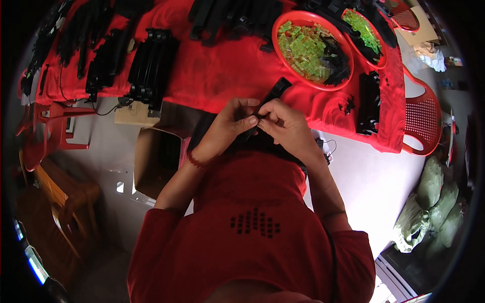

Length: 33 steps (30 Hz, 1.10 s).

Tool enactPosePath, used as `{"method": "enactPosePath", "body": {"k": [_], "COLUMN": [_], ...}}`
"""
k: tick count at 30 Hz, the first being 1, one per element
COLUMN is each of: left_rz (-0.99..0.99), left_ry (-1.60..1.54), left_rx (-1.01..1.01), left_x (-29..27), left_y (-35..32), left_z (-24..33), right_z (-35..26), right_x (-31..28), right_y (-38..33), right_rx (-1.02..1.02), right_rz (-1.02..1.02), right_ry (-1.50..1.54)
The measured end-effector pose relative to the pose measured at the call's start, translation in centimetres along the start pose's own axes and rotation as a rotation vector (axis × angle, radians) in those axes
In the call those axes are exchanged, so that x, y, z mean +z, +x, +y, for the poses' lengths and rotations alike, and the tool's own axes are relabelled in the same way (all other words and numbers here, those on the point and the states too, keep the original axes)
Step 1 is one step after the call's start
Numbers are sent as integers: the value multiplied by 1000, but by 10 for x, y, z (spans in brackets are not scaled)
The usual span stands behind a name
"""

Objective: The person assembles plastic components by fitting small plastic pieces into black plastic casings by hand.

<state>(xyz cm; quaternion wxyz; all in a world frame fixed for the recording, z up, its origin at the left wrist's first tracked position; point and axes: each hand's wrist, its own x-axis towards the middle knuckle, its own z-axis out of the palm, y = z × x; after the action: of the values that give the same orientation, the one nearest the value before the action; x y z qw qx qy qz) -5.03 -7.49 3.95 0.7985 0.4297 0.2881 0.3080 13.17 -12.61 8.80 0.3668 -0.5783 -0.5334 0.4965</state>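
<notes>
Left hand (230,123): fingers curl round the near end of a long black plastic strip (270,96), grip narrow and closed on it, thumb on top.
Right hand (285,123): fingertips pinch at the same strip, just beside the left thumb; whether a small piece sits between them cannot be told.
Strip position: held in the air above the person's lap, at the near edge of the tabletop (212,76), far end tilted up toward the bowls.
Tabletop: covered by a red cloth.
Near bowl (283,22): red, round, holding translucent green pieces and some black parts, just beyond the strip's far end.
Far bowl (381,63): red, also with green pieces, partly hidden by black parts.
Black parts stacks (151,65): rows on the left of the cloth, well apart from the hands.
Cardboard box (151,159): on the floor, left of the lap.
Risk: the strip is held at one end only; a hard push from the right fingers could likely twist it loose, dropping it to the lap or floor.
</notes>
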Motion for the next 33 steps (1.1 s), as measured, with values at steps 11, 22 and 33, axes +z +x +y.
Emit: {"method": "enactPosePath", "body": {"k": [11,22,33], "left_rz": [-1,38,159], "left_ry": [-110,-156,-32], "left_rx": [-84,-116,-45], "left_x": [10,11,12], "left_y": [19,22,9], "left_z": [28,15,11], "right_z": [18,28,9], "right_x": [15,13,11], "right_y": [18,21,7], "right_rx": [-322,-160,-203], "right_rz": [370,294,382], "right_ry": [27,237,410]}}
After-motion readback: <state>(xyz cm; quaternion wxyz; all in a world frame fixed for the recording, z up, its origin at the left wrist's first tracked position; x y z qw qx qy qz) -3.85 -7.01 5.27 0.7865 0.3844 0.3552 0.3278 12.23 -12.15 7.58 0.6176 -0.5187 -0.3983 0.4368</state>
